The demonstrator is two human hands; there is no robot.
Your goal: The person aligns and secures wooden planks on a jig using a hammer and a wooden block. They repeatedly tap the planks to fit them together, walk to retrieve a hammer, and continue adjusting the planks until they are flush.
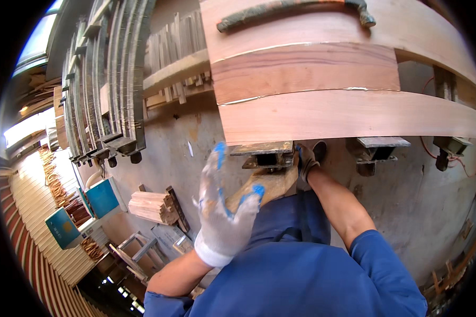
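Note:
My left hand (223, 206), in a white glove with blue patches at the fingertips, is raised with thumb and fingers spread and nothing in it. It is left of a steel clamp bar end (267, 158) that juts from under the pale wooden boards (312, 113). My right hand (305, 162), gloved too, reaches to the right side of that bar end; its fingers are mostly hidden there. Below the bar end is a yellowish piece of wood (269, 186), partly behind my left hand. White glue lines show along the board joints. A hammer (296, 7) lies on the far board.
More clamp bar ends (378, 147) stick out under the boards to the right. At left hangs a rack of long metal clamps (108, 79). A bundle of wood strips (152, 207) and teal boxes (101, 198) are at lower left. Wood slats (180, 42) stand behind.

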